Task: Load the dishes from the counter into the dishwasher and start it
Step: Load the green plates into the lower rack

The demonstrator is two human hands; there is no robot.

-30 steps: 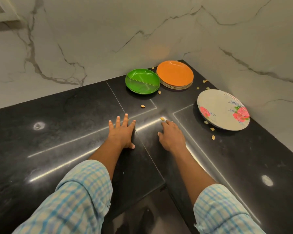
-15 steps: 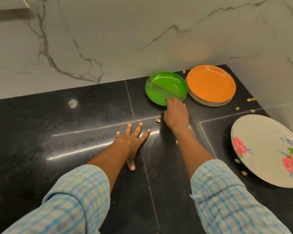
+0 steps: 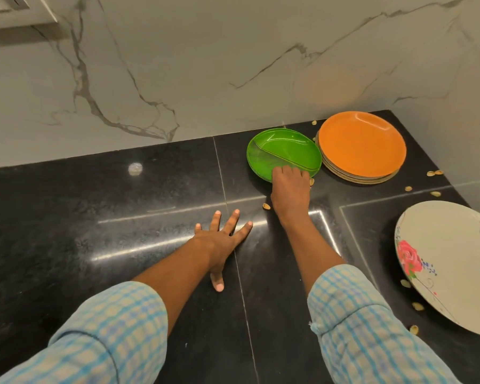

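Right fingers (image 3: 286, 172) curled on green plate (image 3: 284, 149) rim, left fingers (image 3: 232, 220) splayed flat

Left grip (image 3: 219, 242) flat, fingers spread, right grip (image 3: 290, 187) stretched forward, fingers curled, forearms bare

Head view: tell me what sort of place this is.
Most likely a home kitchen: a black stone counter set into a corner of marble-patterned wall, with a green plate, an orange plate stack and a floral plate on it.
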